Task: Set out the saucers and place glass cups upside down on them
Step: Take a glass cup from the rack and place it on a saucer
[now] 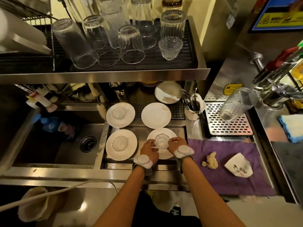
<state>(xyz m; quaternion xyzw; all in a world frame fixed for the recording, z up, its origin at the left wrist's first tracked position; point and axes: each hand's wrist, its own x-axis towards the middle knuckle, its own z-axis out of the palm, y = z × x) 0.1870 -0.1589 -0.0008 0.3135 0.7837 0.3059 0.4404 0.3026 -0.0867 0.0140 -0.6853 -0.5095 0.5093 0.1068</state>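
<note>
Both hands meet over the saucer at 5 o'clock of the group of four. The left hand (150, 150) curls its fingers around the left side of a small cut-glass cup (161, 141); the right hand (177, 144) pinches the cup's right side with thumb and fingertips. Each hand is closed on the glass, not flat or spread. The cup is clear with a ribbed, faceted wall, and it sits above the near right saucer (164, 133), roughly over its middle; whether it touches the saucer cannot be told.

Four white saucers lie in a two-by-two block on the steel tabletop (114, 172). The far left saucer (120, 122) at 11 o'clock carries a small glass cup (118, 112) turned mouth down. The near left saucer (121, 154) at 7 o'clock carries another upturned cup (120, 143). The far right saucer (156, 115) at 1 o'clock is bare. At 3 o'clock of the hands, a purple cloth (229, 177) covers the tabletop.
</note>
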